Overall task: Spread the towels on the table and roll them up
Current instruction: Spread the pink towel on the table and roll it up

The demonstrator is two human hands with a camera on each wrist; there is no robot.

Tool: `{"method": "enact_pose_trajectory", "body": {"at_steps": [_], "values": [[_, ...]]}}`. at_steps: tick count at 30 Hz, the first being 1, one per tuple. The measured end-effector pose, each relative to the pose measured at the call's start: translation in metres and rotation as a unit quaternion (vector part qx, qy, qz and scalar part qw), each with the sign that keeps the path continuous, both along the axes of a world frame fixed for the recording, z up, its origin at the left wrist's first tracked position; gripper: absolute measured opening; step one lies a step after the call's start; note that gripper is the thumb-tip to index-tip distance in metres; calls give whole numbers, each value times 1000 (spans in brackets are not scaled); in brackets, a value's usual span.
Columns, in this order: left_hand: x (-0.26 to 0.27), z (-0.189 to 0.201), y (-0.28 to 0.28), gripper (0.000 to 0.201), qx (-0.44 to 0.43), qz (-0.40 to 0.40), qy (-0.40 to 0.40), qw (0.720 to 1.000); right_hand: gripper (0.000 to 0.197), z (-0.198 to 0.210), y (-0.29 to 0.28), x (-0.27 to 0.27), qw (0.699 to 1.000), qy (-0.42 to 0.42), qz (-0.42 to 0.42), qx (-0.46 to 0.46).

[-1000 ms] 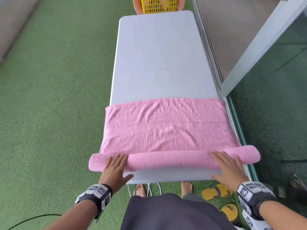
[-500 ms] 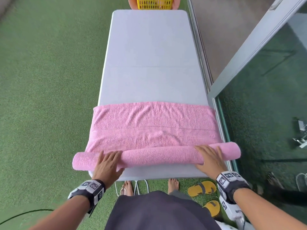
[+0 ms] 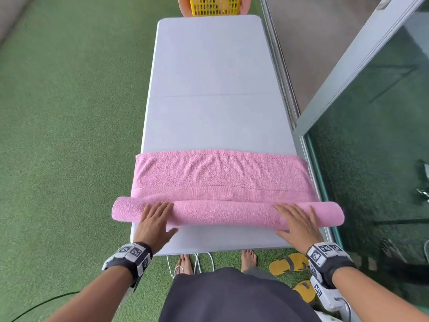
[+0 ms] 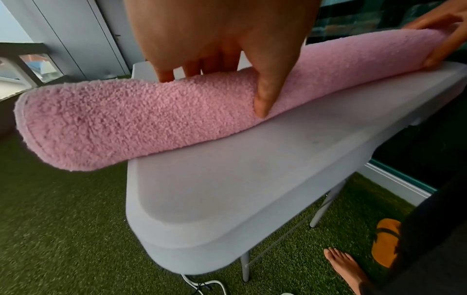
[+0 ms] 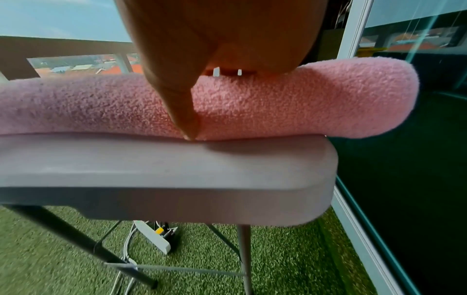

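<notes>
A pink towel (image 3: 220,175) lies across the near end of the white folding table (image 3: 216,89). Its near part is wound into a thick roll (image 3: 227,213) whose two ends stick out past the table's sides. My left hand (image 3: 154,219) lies flat on the roll's left part, fingers straight over the top. The left wrist view shows this hand (image 4: 222,40) with its thumb (image 4: 262,95) against the roll's near side. My right hand (image 3: 298,220) presses the right part the same way. In the right wrist view, the right hand (image 5: 222,30) has its thumb (image 5: 184,111) reaching down to the tabletop.
A yellow basket (image 3: 214,5) stands on an orange seat beyond the table's far end. A glass door frame (image 3: 301,126) runs close along the table's right side. Yellow sandals (image 3: 287,263) lie on the green turf, and a power strip (image 5: 154,237) with cables lies under the table.
Both hands have pushed the roll farther away from me. The roll has grown thicker and the flat stretch of towel is shorter.
</notes>
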State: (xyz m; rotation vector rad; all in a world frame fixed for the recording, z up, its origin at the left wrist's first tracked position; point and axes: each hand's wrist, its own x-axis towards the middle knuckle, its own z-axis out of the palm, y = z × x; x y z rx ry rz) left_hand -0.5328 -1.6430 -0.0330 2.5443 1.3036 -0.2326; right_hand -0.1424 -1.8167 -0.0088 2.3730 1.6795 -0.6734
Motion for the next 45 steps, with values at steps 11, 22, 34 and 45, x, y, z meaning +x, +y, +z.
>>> {"method": "enact_pose_trajectory", "body": {"at_steps": [11, 22, 34, 45], "values": [[-1, 8, 7, 78, -11, 7, 2, 1000, 71, 8, 15, 12, 999, 32, -24, 20], [11, 13, 30, 64, 22, 28, -25, 999, 45, 10, 46, 31, 999, -3, -21, 37], [16, 25, 44, 47, -13, -58, 73, 996, 57, 10, 47, 35, 1000, 9, -3, -29], [20, 13, 40, 53, -32, 42, 25, 998, 62, 11, 47, 36, 998, 16, -55, 8]]}}
